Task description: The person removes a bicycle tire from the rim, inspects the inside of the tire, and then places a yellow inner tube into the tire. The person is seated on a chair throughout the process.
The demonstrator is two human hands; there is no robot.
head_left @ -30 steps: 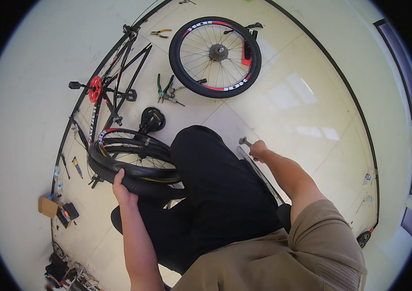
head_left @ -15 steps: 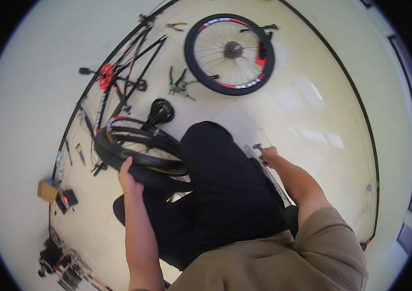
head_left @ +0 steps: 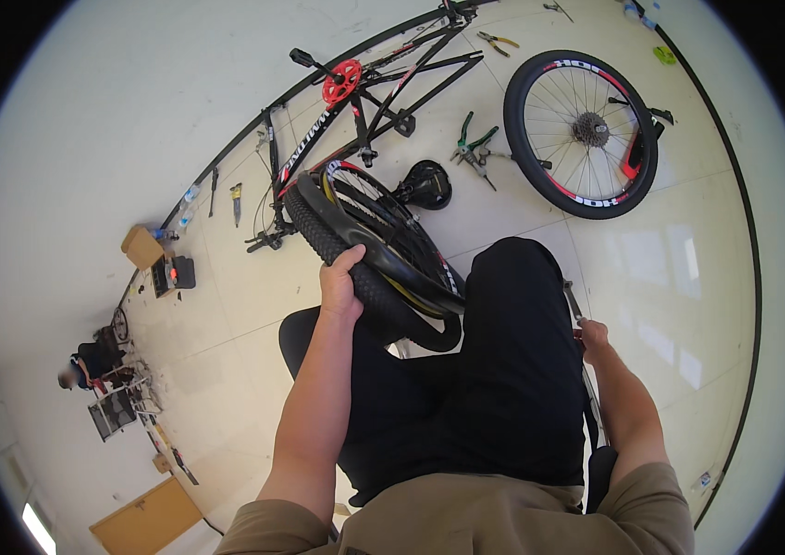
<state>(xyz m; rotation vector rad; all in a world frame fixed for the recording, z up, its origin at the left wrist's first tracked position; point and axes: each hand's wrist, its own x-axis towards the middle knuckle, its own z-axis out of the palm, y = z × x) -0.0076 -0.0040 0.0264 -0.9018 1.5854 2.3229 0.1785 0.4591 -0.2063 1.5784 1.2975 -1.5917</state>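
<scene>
My left hand (head_left: 342, 289) is closed on a knobby black bicycle tire (head_left: 316, 222), its thumb over the edge by my left knee. A smooth black inner tube (head_left: 348, 225) bulges along the tire, next to a spoked wheel with a red-and-white rim (head_left: 341, 168). Beside my right thigh, my right hand (head_left: 594, 338) is closed round a metal tool that looks like a wrench (head_left: 574, 302). Its upper end sticks out past my fingers; the rest is hidden in the hand.
Beyond the tire lie a black bicycle frame (head_left: 316, 137) with a red chainring (head_left: 342, 83) and a saddle (head_left: 425, 185). Green-handled pliers (head_left: 474, 148), yellow-handled pliers (head_left: 499, 43) and another wheel (head_left: 526, 139) rest on the tiled floor. An open cardboard box (head_left: 142, 248) stands far left.
The view has swung, so the floor things sit farther right in the picture. My left hand keeps its grip on the tire, and my right hand still holds the tool beside my thigh.
</scene>
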